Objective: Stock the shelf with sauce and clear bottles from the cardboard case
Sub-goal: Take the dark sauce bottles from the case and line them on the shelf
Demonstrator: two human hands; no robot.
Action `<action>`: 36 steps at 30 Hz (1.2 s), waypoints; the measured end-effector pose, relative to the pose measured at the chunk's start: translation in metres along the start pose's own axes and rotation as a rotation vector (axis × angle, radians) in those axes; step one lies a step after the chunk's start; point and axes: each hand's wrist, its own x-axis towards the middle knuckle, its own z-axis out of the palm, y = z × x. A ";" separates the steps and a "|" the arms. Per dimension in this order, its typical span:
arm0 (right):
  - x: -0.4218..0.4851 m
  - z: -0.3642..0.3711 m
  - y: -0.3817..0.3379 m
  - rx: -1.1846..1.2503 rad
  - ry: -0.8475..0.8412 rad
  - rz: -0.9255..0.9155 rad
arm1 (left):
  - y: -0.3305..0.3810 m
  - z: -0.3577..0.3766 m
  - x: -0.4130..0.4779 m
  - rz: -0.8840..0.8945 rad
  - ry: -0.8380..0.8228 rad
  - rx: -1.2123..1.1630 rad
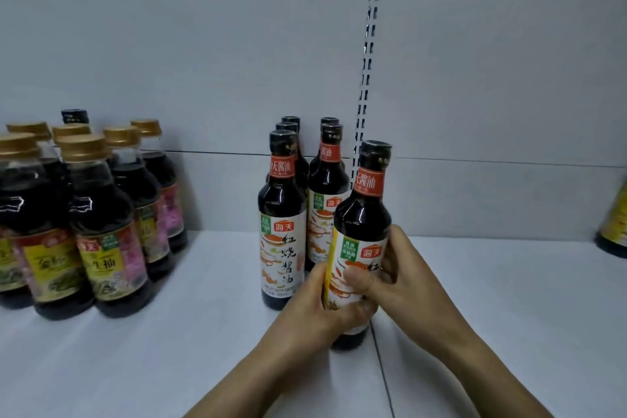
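Fingers (356, 280) wrap sauce btl (364, 214) — L hand (315, 309), R hand (412, 278)

This is looking like a shop: a white metal shelf (203, 343) is carrying identical labelled sauce bottles (283, 214) in rows at 12 o'clock, gold-capped bottles (101, 220) are standing at 9 o'clock, and a slotted upright (366, 78) is running up at 1 o'clock.
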 end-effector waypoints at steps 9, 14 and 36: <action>0.017 0.002 0.004 -0.016 -0.076 -0.009 | 0.000 -0.003 0.000 0.066 0.131 0.108; 0.027 0.006 0.007 -0.018 -0.081 -0.005 | -0.001 -0.019 -0.014 0.182 0.380 0.369; 0.052 0.026 0.015 -0.082 -0.063 -0.018 | 0.009 -0.095 0.030 0.270 0.149 0.242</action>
